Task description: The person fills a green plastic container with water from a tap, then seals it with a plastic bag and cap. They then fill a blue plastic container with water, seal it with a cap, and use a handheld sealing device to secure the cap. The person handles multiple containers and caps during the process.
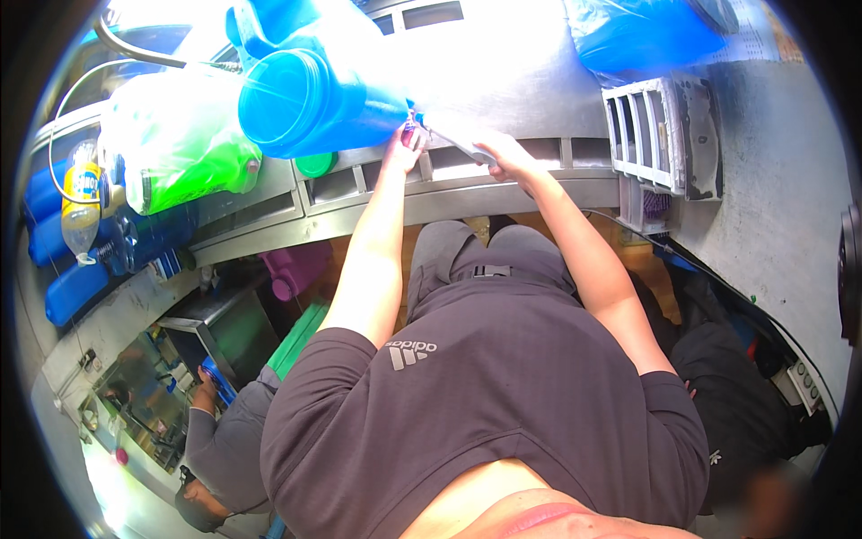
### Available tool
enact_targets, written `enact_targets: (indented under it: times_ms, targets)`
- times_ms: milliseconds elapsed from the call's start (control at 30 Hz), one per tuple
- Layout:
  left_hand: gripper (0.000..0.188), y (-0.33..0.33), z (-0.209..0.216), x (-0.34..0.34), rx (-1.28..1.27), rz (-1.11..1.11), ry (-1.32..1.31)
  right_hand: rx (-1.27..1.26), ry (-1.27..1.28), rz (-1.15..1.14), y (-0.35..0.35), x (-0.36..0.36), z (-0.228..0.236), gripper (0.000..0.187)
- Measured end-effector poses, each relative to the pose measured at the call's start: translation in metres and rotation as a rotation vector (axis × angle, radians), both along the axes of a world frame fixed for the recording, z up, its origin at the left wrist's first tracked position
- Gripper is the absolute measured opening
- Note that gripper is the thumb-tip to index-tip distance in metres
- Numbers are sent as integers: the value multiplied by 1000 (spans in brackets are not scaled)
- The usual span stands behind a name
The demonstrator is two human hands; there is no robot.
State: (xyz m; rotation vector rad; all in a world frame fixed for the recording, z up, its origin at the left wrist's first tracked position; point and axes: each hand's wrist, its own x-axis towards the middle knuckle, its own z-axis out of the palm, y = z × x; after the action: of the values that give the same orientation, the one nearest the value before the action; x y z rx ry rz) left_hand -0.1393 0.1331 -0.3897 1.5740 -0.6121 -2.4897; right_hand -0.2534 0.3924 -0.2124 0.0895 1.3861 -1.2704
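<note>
A large blue plastic jug (359, 112) lies tipped on the metal bench, its wide round mouth toward the left. My left hand (409, 148) is at the jug's right end, fingers bent around something small that I cannot make out. In my right hand (510, 162) is a slim, pale, long-handled tool (458, 140), gripped at its near end. The tool's far tip reaches toward my left fingertips, where a bit of blue shows. Glare hides the exact contact there. A green round lid (316, 164) sits below the jug.
A lime-green bag (184, 144), a clear bottle (81, 198) and blue containers (76, 287) stand left. A white rack (646, 135) and a blue plastic bag (642, 36) are right. The slotted metal bench edge (431, 193) runs before me. Other people (224, 440) work at both sides.
</note>
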Motion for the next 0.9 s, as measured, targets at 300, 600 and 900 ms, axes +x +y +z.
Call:
enact_targets:
  times_ms: [300, 600, 900]
  targets:
    - [42, 5, 8, -4, -75, -20, -18, 8, 33, 46, -1, 7, 4, 40]
    - [42, -1, 2, 0, -84, -147, 14, 52, 47, 121, 2, 21, 12, 44]
    - [43, 2, 10, -2, -98, -120, -25, 78, 37, 60, 3, 28, -6, 45]
